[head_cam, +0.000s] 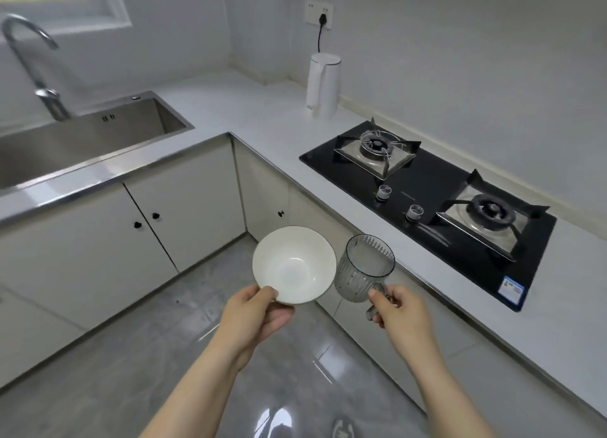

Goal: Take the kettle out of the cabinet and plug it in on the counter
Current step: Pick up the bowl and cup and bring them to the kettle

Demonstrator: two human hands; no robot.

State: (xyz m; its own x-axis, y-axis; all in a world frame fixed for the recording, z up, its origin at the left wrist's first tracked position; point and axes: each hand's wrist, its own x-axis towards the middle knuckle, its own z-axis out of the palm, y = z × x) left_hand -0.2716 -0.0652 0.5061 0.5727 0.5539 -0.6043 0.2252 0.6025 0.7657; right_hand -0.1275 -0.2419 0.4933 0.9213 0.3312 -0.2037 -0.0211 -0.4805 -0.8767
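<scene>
A white kettle (322,84) stands upright on the white counter (262,115) near the back corner. Its black cord runs up the wall to a black plug (323,20) seated in the wall socket (318,14). My left hand (259,316) grips the near rim of a white bowl (294,264), held over the floor. My right hand (399,309) holds a ribbed grey glass mug (364,268) by its handle, just right of the bowl. Both hands are well in front of the kettle. All cabinet doors (184,204) below the counter are shut.
A black two-burner gas hob (437,204) is set into the counter on the right. A steel sink (82,145) with a curved tap (33,59) lies at the left. The grey tiled floor (147,355) stretches between the cabinet runs.
</scene>
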